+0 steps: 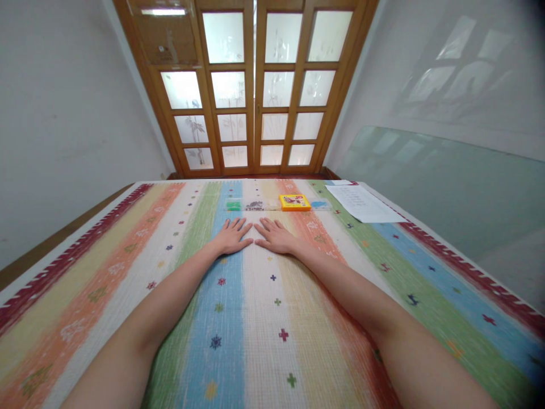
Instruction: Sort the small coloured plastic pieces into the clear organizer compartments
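Observation:
My left hand (233, 236) lies flat on the striped tablecloth (264, 318), fingers spread, holding nothing. Mirroring it, my right hand (275, 236) rests palm down with its fingers apart, and the two thumbs nearly meet. Just beyond the fingertips runs a row of clear plastic compartments. One at the left has small green pieces (234, 205) in it, another has dark brown or grey pieces (254, 205), and one at the right has blue pieces (320, 204). A yellow-orange box (294, 203) with a printed picture sits at the row, beyond my right hand.
White printed paper (361, 203) lies at the table's far right. Behind the table stand wooden doors (254, 85) with glass panes. A pale wall (63, 113) is on the left, and a greenish glass panel (451, 193) leans along the right side.

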### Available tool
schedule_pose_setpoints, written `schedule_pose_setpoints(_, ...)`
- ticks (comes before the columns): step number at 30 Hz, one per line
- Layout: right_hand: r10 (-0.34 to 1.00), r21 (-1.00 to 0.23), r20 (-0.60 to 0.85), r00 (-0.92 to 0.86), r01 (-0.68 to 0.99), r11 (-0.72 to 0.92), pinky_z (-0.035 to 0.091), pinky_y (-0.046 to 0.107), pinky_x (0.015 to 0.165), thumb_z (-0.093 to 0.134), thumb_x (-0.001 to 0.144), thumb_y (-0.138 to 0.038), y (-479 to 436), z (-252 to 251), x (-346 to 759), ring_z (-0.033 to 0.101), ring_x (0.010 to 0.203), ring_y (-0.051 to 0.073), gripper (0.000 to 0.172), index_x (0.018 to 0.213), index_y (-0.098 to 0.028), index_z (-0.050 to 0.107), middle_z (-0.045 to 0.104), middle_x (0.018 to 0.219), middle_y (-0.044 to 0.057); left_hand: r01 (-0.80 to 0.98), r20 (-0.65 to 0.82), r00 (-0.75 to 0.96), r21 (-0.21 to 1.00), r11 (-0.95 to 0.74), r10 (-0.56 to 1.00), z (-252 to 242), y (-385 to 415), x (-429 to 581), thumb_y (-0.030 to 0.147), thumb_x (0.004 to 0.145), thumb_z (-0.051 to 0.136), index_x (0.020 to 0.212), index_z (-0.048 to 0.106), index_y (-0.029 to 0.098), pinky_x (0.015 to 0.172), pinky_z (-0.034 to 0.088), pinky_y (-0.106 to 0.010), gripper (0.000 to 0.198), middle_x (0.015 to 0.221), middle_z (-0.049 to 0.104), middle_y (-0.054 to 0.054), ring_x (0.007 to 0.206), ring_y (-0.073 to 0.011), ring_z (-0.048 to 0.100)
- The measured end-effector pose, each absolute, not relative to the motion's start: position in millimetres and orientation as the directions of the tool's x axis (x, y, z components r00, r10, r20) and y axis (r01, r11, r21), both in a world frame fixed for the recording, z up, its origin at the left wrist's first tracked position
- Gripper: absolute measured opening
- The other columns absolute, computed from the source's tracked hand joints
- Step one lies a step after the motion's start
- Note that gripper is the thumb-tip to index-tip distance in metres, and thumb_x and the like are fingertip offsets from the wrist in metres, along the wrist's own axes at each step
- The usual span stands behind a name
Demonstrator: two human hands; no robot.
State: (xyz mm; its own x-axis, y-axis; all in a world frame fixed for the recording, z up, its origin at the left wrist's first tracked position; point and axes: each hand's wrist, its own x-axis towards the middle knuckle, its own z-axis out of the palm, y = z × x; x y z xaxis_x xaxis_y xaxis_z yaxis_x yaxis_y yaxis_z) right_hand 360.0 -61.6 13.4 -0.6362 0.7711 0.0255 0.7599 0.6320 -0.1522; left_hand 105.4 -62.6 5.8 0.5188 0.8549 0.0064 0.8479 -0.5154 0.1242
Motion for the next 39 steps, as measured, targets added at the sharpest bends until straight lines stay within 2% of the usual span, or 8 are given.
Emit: schedule_pose_setpoints(39, 0.767, -0.146, 0.057, -0.639, 0.755, 0.639, 0.014, 0.056, 0.129, 0.029, 0.101, -0.075, -62.4, 15.0, 360.6, 0.018, 0.16, 0.033, 0.082, 0.167, -0.027, 0.027, 0.02, 0.173, 0.011, 0.845, 0.026, 0.519, 0.133, -0.518, 0.854, 4.5, -62.7, 105.2, 0.077, 0.098, 0.031, 0.166, 0.029, 0.03, 0.129, 0.005, -0.059, 0.083, 0.175, 0.017, -0.009, 0.161, -0.0354, 0.014)
